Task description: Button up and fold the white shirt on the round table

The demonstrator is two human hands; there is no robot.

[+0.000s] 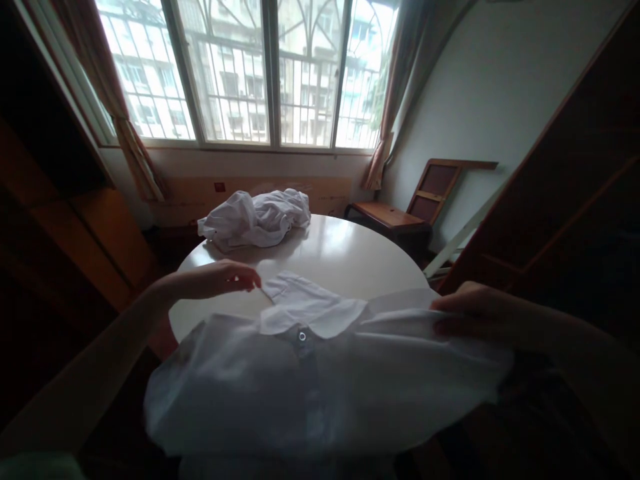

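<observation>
A white collared shirt [320,380] is spread in front of me, its front facing up and a round button showing below the collar [310,303]. My right hand [465,310] grips the fabric near the shoulder on the right side, pulling folds into it. At the collar's left edge, the fingers of my left hand [235,277] are closed together. A thin line runs from those fingertips to the collar; the exact hold there is hard to see. The lower part of the shirt is dark and blurred.
Under the shirt stands a round white table [350,247]. A crumpled heap of white clothing [257,217] lies on its far left side. Behind are a barred window [270,80] and curtains, with a wooden chair [395,213] at the right and dark furniture on both sides.
</observation>
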